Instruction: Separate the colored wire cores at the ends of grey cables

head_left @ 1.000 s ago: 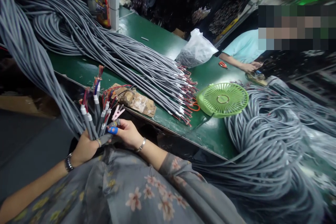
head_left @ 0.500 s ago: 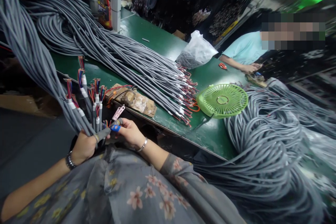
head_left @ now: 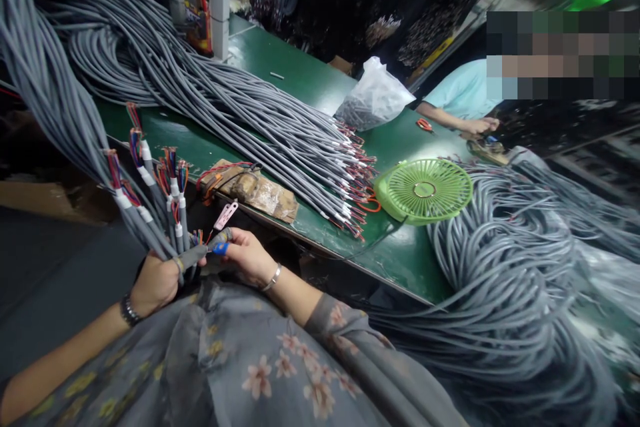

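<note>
My left hand [head_left: 156, 282] is closed round a fan of several grey cables [head_left: 150, 207] whose stripped ends show white sleeves and red and blue wires. They point up and to the left, just off the table's near edge. My right hand [head_left: 243, 255] pinches a small pink tool [head_left: 225, 215] and one cable end beside the bundle; a blue cover sits on a fingertip. Both hands rest over my lap in a grey flowered garment.
A long spread of grey cables [head_left: 260, 127] lies across the green table [head_left: 410, 253]. A brown taped block [head_left: 260, 192], a green fan [head_left: 425, 190] and a white plastic bag [head_left: 375, 97] sit on it. Cable coils [head_left: 505, 280] pile at the right. Another person's hand [head_left: 477, 125] works opposite.
The cable bundle in my left hand has swung leftward and its ends have risen. My right hand has stayed by the bundle with the pink tool.
</note>
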The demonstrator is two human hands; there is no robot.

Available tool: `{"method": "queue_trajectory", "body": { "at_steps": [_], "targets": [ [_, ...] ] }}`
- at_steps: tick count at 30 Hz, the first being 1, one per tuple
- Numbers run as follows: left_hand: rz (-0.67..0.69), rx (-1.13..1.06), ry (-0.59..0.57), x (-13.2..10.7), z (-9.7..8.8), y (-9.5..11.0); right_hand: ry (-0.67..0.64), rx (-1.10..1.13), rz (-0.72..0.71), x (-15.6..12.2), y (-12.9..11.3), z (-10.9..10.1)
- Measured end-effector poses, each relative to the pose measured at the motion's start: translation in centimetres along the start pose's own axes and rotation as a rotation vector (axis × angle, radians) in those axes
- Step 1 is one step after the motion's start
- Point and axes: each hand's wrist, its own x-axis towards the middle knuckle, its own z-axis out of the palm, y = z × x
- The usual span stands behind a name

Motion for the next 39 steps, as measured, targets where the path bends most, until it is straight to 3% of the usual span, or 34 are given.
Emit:
{"method": "queue_trajectory", "body": {
  "at_steps": [7,12,17,22,26,39],
  "targets": [
    [0.054,0.075,-0.032,0.2,0.1,-0.1,0.001,-0.012,-0.080,-0.3,-0.9,1.1],
    [-0.007,0.015,-0.005,0.0,0.0,0.0,0.102,0.089,-0.042,0.0,0.0,1.4],
    [-0.007,0.015,0.035,-0.4,0.1,0.5,0.238,0.253,-0.040,0.6,-0.4,0.3],
    [-0.015,-0.003,0.064,-0.5,1.3,1.4,0.136,0.244,0.039,1.7,-1.9,-0.2],
    [-0.021,0.000,0.061,-0.2,2.1,1.7,0.107,0.267,0.021,2.4,-2.2,0.1],
    [0.001,0.076,0.012,0.1,1.9,1.4,0.108,0.353,0.021,2.8,-1.8,0.4]
  ]
}}
